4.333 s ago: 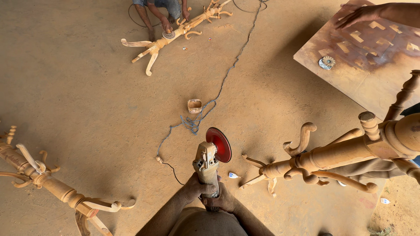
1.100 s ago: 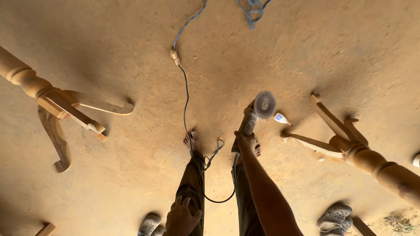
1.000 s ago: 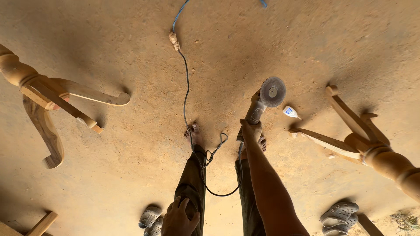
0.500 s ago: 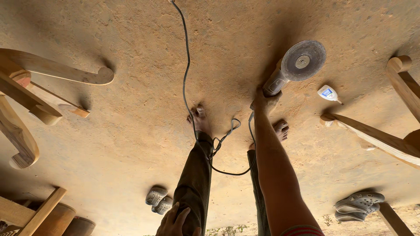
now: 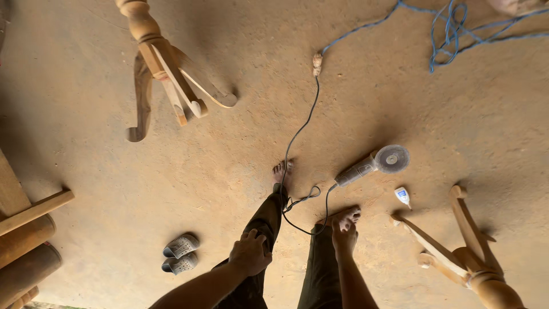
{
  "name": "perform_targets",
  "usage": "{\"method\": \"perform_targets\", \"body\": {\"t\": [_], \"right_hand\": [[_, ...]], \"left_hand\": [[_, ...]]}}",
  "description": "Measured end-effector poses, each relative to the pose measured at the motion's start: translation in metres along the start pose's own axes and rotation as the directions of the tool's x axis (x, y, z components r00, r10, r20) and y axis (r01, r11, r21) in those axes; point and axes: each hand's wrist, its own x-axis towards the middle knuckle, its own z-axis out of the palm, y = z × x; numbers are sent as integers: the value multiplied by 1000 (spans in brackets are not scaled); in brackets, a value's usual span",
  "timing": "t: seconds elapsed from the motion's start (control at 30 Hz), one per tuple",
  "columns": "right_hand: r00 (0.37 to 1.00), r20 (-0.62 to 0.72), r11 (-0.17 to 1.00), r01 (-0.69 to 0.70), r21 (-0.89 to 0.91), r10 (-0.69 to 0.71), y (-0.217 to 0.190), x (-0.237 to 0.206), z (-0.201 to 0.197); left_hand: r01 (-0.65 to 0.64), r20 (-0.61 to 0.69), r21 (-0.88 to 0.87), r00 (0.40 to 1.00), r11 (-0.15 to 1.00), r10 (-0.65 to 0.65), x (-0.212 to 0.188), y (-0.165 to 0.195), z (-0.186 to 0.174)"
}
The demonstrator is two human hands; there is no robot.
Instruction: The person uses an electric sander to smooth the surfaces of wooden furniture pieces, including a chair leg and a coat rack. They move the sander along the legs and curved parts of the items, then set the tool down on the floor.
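The angle grinder (image 5: 370,166) lies on its side on the dusty earthen floor (image 5: 86,143), just in front of the person's bare feet, its round disc (image 5: 392,158) pointing away to the right and its dark cord (image 5: 297,137) running up to a plug joint where a blue extension cable (image 5: 446,34) begins. The right hand (image 5: 345,236) hangs low just short of the tool's tail, fingers loosely spread and holding nothing; whether it touches the foot below it is hard to tell from this steep angle. The left hand (image 5: 250,252) rests on the left thigh, its grip curled softly against the dark trouser cloth and otherwise empty. The grinder looks like a dense, rigid tool, heavy toward the disc end because of the gear head, so it would probably tip forward if taken too far back. The slim grey body behind the head is the sound place to take hold; the disc is abrasive and best left untouched, and the dust coating could make the casing a little slippery. The trailing cord loops near the feet and could snag. A small white bottle (image 5: 402,196) lies just beside the disc, a turned wooden stand (image 5: 457,252) lies to the right, another (image 5: 166,68) farther off, and grey sandals (image 5: 180,254) to the left.
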Motion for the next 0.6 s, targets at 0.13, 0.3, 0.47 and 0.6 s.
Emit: {"method": "perform_targets", "body": {"t": [0.13,0.3,0.47,0.6], "right_hand": [[999,-27,998,-45,-54,44,25,-119,-59],[971,43,969,-238,62,235,40,-217,-102],[960,119,943,-274,191,255,49,-278,-108],[967,161,934,-234,271,196,47,-316,-108]], "left_hand": [[-54,-47,57,997,997,57,-42,0,-26],[-146,-164,-16,976,989,141,-109,-21,-52],[-267,-309,-392,940,880,148,-184,-64,-68],[-268,-445,-464,894,844,39,-224,-126,-58]]}}
